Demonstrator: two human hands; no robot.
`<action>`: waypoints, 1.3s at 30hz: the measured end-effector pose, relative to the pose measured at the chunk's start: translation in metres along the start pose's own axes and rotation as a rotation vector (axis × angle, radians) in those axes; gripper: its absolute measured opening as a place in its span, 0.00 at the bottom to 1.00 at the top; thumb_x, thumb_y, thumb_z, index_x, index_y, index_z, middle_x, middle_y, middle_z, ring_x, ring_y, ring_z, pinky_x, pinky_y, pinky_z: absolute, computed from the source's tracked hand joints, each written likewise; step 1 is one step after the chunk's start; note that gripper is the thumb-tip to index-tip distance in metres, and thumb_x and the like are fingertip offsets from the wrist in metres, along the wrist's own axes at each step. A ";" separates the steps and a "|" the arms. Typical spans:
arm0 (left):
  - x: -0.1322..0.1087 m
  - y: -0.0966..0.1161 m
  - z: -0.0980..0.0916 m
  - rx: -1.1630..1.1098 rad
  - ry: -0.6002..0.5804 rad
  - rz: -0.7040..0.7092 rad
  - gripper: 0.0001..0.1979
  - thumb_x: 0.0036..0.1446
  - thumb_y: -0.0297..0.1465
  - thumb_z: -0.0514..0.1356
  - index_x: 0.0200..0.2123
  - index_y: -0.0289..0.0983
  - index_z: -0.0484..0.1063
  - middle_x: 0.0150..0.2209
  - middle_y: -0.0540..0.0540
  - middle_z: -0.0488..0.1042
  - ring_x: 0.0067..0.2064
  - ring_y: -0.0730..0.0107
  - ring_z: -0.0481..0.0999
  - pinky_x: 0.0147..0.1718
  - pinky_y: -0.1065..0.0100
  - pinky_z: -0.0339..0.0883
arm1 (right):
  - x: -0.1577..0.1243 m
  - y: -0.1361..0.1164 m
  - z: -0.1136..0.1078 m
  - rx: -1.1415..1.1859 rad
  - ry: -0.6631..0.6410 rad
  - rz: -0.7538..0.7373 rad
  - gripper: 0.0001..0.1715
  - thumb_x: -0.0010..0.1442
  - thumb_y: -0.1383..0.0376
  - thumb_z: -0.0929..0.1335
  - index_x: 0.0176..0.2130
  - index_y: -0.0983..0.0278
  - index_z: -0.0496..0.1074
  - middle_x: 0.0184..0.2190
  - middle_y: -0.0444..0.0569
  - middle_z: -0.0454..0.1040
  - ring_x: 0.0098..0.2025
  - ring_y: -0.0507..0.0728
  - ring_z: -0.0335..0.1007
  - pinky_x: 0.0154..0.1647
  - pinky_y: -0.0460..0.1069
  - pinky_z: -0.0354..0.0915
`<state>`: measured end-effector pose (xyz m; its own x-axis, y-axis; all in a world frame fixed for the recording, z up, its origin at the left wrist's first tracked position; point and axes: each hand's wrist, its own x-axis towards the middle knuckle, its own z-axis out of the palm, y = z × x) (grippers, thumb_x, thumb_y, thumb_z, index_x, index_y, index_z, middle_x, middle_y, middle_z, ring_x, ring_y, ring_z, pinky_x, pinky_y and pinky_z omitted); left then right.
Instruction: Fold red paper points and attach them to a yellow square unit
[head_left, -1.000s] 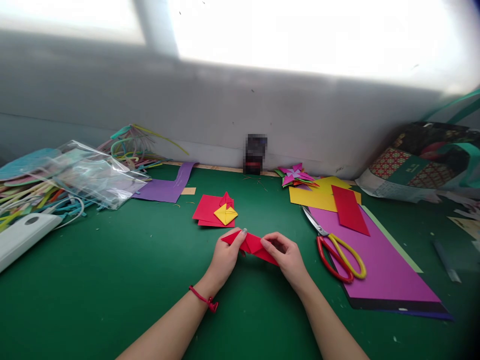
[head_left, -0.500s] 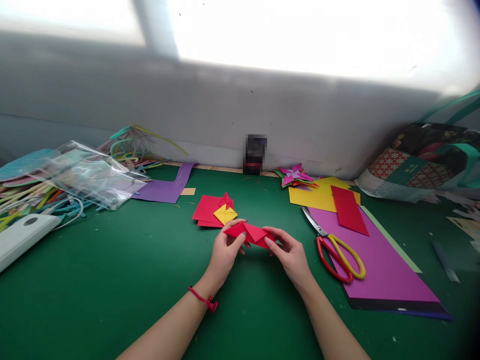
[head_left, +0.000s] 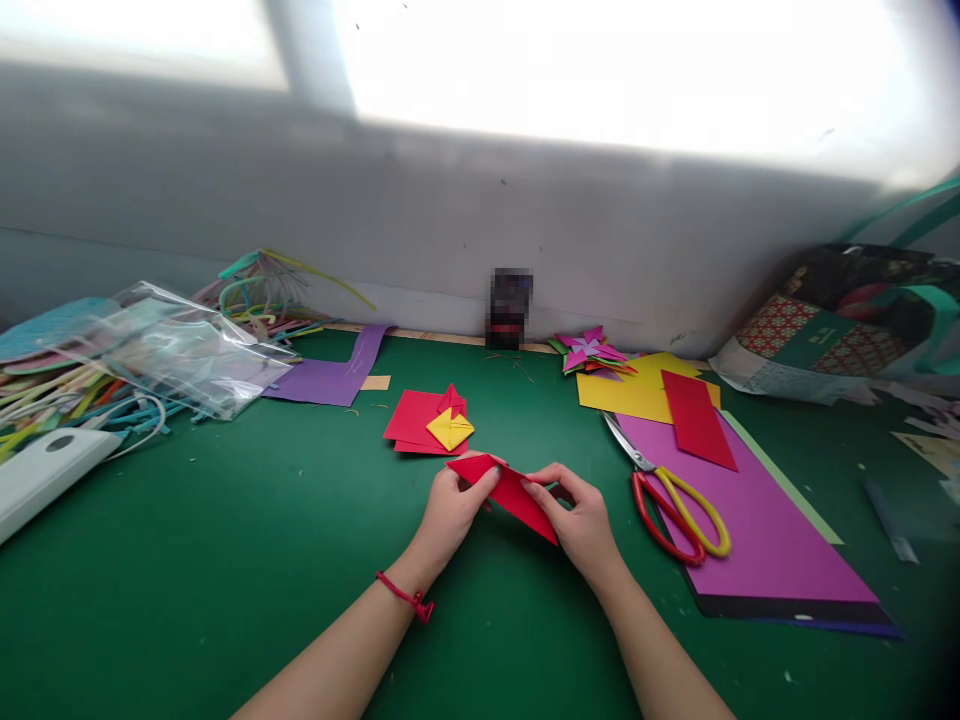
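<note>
Both my hands hold one folded red paper piece (head_left: 508, 487) just above the green mat (head_left: 225, 520). My left hand (head_left: 451, 510) pinches its left end, thumb on top. My right hand (head_left: 582, 523) grips the right end with fingers curled round it. The paper now shows as a long slanted triangle dropping to the right. Just beyond it lie a red paper stack (head_left: 411, 420) and a small yellow folded square (head_left: 450, 429). A red cord bracelet (head_left: 407, 598) is on my left wrist.
Red and yellow scissors (head_left: 670, 492) lie on a purple sheet (head_left: 750, 520) at the right, with yellow paper (head_left: 630, 392) and a red strip (head_left: 696, 418) behind. Folded pinwheels (head_left: 592, 352) sit by the wall. A clear plastic bag (head_left: 172, 350) and coloured strips fill the left.
The red paper was turned and folded between my hands, going from a bumpy shape with raised flaps to a flat slanted triangle. Both hands stayed at about the same spot.
</note>
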<state>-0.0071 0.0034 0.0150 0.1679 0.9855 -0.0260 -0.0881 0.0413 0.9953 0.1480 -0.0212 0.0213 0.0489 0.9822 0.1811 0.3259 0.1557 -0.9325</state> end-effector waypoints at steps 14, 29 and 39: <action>-0.004 0.007 0.003 -0.189 -0.117 -0.072 0.10 0.47 0.36 0.60 0.27 0.34 0.68 0.28 0.48 0.71 0.32 0.70 0.70 0.35 0.70 0.62 | 0.003 -0.007 0.001 0.471 -0.050 0.325 0.19 0.45 0.51 0.68 0.22 0.64 0.63 0.20 0.43 0.65 0.22 0.52 0.60 0.23 0.46 0.58; -0.003 0.006 0.002 -0.047 0.062 -0.017 0.11 0.46 0.37 0.60 0.28 0.34 0.69 0.24 0.50 0.70 0.25 0.74 0.67 0.23 0.74 0.61 | 0.002 -0.003 0.003 0.489 -0.120 0.328 0.16 0.49 0.53 0.67 0.29 0.63 0.67 0.26 0.45 0.70 0.26 0.53 0.65 0.23 0.46 0.63; 0.008 0.001 -0.009 -0.160 0.034 -0.115 0.16 0.48 0.40 0.57 0.34 0.33 0.70 0.35 0.44 0.73 0.36 0.65 0.72 0.29 0.70 0.66 | 0.007 0.010 -0.011 0.308 -0.048 0.241 0.13 0.48 0.56 0.69 0.29 0.64 0.70 0.23 0.44 0.67 0.24 0.52 0.61 0.20 0.45 0.60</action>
<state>-0.0144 0.0123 0.0152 0.1524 0.9777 -0.1443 -0.2258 0.1766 0.9580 0.1618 -0.0135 0.0169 0.0430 0.9971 -0.0625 0.0117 -0.0630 -0.9979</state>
